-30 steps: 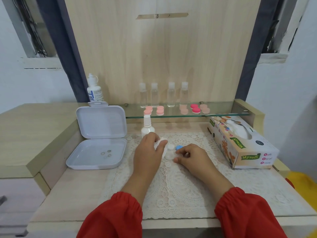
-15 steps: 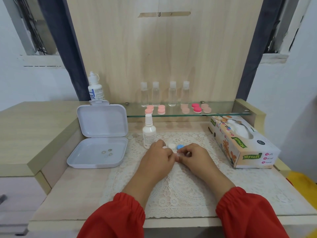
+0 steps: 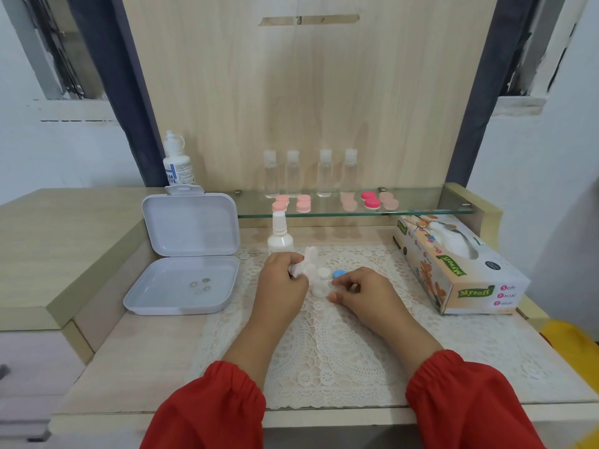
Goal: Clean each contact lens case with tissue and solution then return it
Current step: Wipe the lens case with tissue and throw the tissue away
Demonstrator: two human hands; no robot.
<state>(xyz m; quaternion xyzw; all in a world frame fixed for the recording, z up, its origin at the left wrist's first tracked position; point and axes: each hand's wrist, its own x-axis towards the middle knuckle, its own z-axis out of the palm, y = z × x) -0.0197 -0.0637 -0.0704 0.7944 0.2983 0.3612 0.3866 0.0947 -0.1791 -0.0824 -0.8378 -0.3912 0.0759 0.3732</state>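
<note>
Tissue (image 3: 306, 265) was pinched in the left hand (image 3: 283, 280) at frame centre, ready to wipe; right hand (image 3: 363, 291) fingertips gripped the white lens case (image 3: 321, 283), steadying it on the surface (image 3: 146, 361)

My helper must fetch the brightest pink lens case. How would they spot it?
Look at the glass shelf against the wooden back panel. Below the four clear bottles lie pale pink cases; the hot-pink case sits near the right, between paler ones, and is far more vivid.
</note>
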